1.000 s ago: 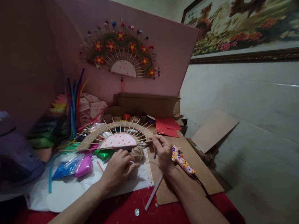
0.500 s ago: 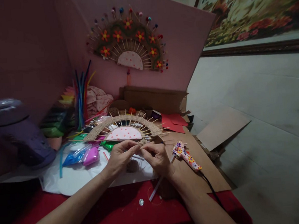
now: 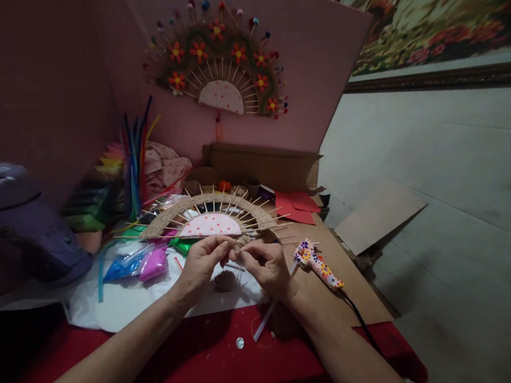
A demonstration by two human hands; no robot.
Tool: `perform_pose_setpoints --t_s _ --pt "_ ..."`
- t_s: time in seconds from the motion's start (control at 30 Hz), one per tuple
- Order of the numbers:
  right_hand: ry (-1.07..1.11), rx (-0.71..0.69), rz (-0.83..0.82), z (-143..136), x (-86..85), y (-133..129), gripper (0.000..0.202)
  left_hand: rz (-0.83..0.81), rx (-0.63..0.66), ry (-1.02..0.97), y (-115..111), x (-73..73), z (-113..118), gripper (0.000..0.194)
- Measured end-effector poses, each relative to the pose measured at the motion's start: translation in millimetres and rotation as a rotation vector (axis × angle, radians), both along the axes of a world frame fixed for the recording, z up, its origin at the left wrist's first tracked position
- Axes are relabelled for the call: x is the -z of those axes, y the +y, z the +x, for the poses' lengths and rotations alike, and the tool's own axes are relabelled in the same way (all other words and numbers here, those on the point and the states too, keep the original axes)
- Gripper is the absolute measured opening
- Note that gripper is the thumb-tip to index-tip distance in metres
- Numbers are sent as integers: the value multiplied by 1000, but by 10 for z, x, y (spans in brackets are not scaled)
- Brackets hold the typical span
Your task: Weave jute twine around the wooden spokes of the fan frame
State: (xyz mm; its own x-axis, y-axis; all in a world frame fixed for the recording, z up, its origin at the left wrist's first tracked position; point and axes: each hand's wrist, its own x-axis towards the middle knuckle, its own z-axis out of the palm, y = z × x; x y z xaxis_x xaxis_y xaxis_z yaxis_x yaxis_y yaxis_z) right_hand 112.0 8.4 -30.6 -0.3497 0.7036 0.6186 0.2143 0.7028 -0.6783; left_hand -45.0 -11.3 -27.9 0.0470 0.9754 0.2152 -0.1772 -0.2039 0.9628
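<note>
My left hand point(image 3: 206, 264) and my right hand point(image 3: 266, 268) meet just in front of the half-round fan, thumbs and forefingers pinched. Between their fingertips is a small tan, twine-like piece point(image 3: 242, 241), mostly hidden by the fingers. Behind the hands lies the fan point(image 3: 165, 222), a band of woven twine over thin sticks. Its pink dotted half-circle point(image 3: 211, 224) forms the centre. A dark brown lump point(image 3: 224, 282) rests on the white sheet point(image 3: 198, 304) below my hands. Right of my right hand lies a flower-patterned glue gun point(image 3: 318, 263), a clear glue stick point(image 3: 266, 322) poking out towards the front.
A finished fan point(image 3: 197, 35) with orange flowers hangs on the pink board. Bags of blue point(image 3: 123, 267) and pink point(image 3: 153, 265) material lie at left, beside a purple container point(image 3: 21, 230). Red sheets point(image 3: 297, 206) and cardboard point(image 3: 353, 290) are at right. The glue gun's cord point(image 3: 360, 322) crosses the edge.
The camera view has shifted slightly. My left hand's fingers have drawn back a little from the right ones; both hands stay pinched at the same spot.
</note>
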Motion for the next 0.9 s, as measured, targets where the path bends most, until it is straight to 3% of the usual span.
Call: perform_pose_setpoints --t_s 0.17,0.43,0.9 --pt "5 35 24 6 10 0 15 14 -58 25 -32 -34 -8 10" --pt "-39 48 153 -7 13 -6 12 -41 -21 70 -89 -65 41 15" --pt "-52 38 94 6 -2 -14 15 -26 1 79 -81 -46 39 15"
